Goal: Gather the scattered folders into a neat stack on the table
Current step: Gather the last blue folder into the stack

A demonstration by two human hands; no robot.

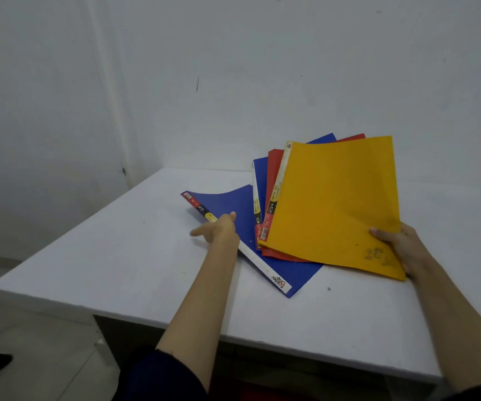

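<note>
The right hand (401, 250) grips the near right corner of a fanned bundle of folders, thumb on top of the yellow folder (334, 204), the other fingers hidden beneath it; the bundle is raised off the white table (117, 256) at its far end. Under the yellow folder a red folder (274, 169) and a blue folder (260, 175) show as strips, splayed from the gripped corner, spines on the left, long axes running away from the person and leaning slightly right.

One loose blue folder (233, 204) lies on the table to the left of the bundle, partly tucked beneath it; its white spine (265, 270) runs diagonally from near right to far left, so its long axis is turned well off the bundle's.

The left hand (220, 230) rests on that spine about midway along; the thumb lies on the cover, the index finger points left off the edge, and the remaining fingers cannot be made out; whether it pinches the spine or merely presses it, I cannot tell.

Judgement: the left hand is the nearer to the loose folder; the coming move calls for swinging its far end rightward until the spines align.
</note>
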